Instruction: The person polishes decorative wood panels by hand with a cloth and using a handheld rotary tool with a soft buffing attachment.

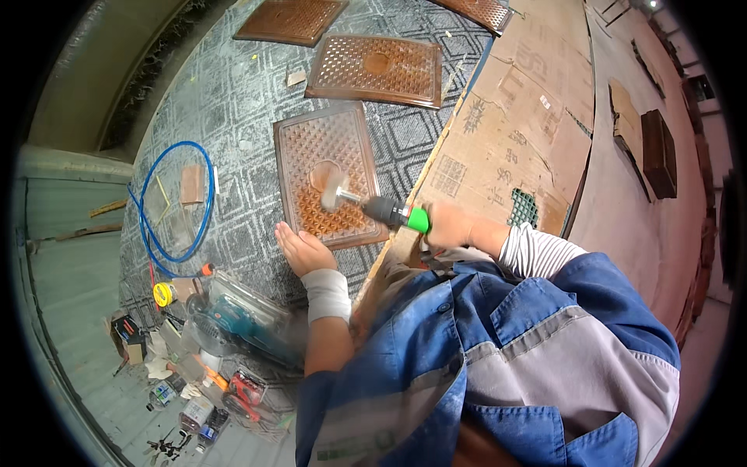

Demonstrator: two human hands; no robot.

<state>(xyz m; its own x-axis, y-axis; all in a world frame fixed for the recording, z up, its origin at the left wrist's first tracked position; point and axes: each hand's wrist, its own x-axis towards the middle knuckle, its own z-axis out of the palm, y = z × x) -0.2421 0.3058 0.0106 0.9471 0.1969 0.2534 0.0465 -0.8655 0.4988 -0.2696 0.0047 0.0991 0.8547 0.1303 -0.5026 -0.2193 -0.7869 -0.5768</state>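
Note:
A brown rectangular panel (319, 140) with a raised pattern and a smooth oval lies on the patterned grey carpet in front of me. My right hand (450, 226) is wrapped round a power drill (385, 211) with a black chuck and a green band. The drill's round buffing head (334, 192), blurred, is over the panel at the lower side of the oval; whether it touches cannot be made out. My left hand (305, 251) lies against the panel's near left corner, fingers stretched out. Below the head, the surface looks more orange and glossy than the paler, dusty far part.
More brown panels (377, 66) lie beyond. At left are a coiled blue hose (212, 179), a tan block (191, 184), a teal power tool (241, 323), a yellow tape roll (163, 294) and several bottles (194, 412). Flattened cardboard (506, 109) covers the right side.

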